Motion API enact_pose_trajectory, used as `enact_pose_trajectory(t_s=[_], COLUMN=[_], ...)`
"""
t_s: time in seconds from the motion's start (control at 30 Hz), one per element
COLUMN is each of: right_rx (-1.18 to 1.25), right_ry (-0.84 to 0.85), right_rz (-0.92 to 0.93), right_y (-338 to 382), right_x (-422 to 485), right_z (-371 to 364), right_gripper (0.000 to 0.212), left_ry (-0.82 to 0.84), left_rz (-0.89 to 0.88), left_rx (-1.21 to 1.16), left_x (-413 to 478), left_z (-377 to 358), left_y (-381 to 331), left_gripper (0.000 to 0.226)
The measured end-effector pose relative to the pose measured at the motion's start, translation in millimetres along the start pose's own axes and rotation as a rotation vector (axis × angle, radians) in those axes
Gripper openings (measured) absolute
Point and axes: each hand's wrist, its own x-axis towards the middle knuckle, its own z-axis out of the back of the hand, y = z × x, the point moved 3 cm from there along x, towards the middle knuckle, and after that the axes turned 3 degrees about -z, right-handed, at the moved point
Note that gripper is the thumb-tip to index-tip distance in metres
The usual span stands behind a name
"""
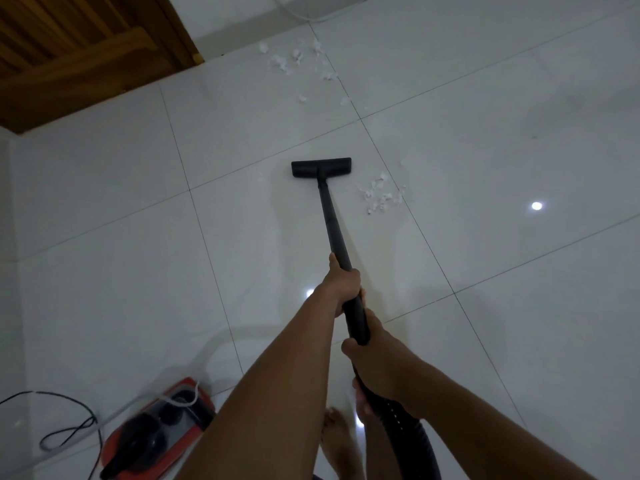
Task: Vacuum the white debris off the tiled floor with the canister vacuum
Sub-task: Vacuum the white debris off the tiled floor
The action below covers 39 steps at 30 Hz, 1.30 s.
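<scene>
Head camera shows me both hands curled tight round the black wand point(331, 221): the left hand point(342, 284) higher up, the right hand point(372, 355) just below it near the hose point(414, 439). The floor head point(321, 167) sits on the tiled floor point(138, 271) with white debris point(381, 195) just to its right, more scattered near the wooden door point(69, 64), and the red canister vacuum point(162, 433) behind at lower left.
</scene>
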Motion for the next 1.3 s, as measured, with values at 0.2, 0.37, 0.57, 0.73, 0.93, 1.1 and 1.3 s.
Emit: enact_pose_trajectory(t_s=[0.2, 0.37, 0.57, 0.73, 0.93, 1.1, 1.3], right_rx=[0.011, -0.033, -0.149, -0.107, -0.07, -0.127, -0.175], right_ry=[-0.015, -0.028, -0.013, 0.008, 0.035, -0.007, -0.001], right_rz=[-0.025, -0.019, 0.003, 0.012, 0.015, 0.058, 0.074], right_y=[34.3, 81.1, 134.3, 174.5, 233.3, 280.7, 314.0], right_x=[36.8, 76.2, 108.6, 128.9, 157.2, 178.8, 191.5], right_z=[19.1, 44.5, 73.0, 92.3, 107.0, 119.2, 134.3], right_gripper=[0.068, 0.068, 0.069, 0.069, 0.071, 0.072, 0.07], left_ry=[-0.049, -0.089, -0.113, -0.11, -0.118, -0.135, -0.15], left_rz=[-0.019, -0.022, -0.005, -0.004, 0.001, -0.011, -0.006], left_rx=[-0.052, -0.05, -0.063, -0.109, -0.097, -0.045, -0.093], left_x=[34.3, 71.2, 104.8, 131.7, 160.3, 182.9, 200.7], left_z=[14.5, 31.1, 46.8, 61.4, 91.1, 111.4, 122.1], left_y=[-40.8, -88.1, -142.6, -183.9, -237.8, -281.0, -310.4], left_gripper=[0.076, 0.072, 0.071, 0.07, 0.071, 0.072, 0.072])
